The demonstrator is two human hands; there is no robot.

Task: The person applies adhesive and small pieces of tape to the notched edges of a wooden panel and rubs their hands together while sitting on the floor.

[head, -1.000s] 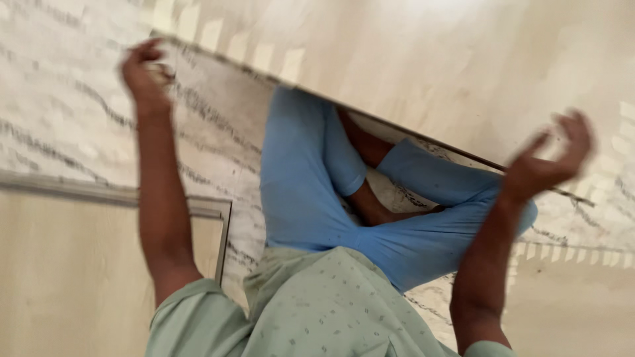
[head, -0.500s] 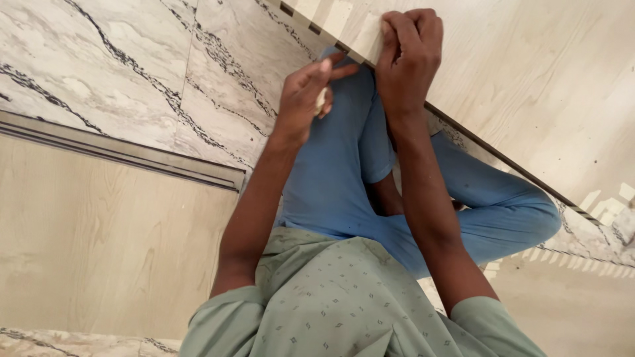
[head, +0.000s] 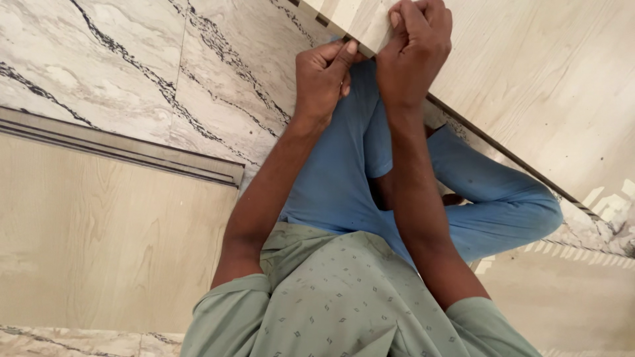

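Note:
A large pale wooden board (head: pixel 529 79) lies tilted over my crossed legs in blue trousers (head: pixel 503 205). Its near edge runs diagonally from top centre to the right. My right hand (head: pixel 417 49) grips that edge at the top, fingers wrapped over it. Close beside it, my left hand (head: pixel 323 76) has its fingers curled and its thumb tip pressed against the same edge. The two hands touch each other. What lies between the fingertips is hidden.
I sit on a white marble floor with dark veins (head: pixel 165 59). A second pale wood panel (head: pixel 99 231) lies at the left, bordered by a grey metal strip (head: pixel 119 149). Light patterned inlay (head: pixel 608 198) shows at the right edge.
A second ago my hands were spread far apart along the board's edge. They have come together at one spot on it, and the view has shifted left.

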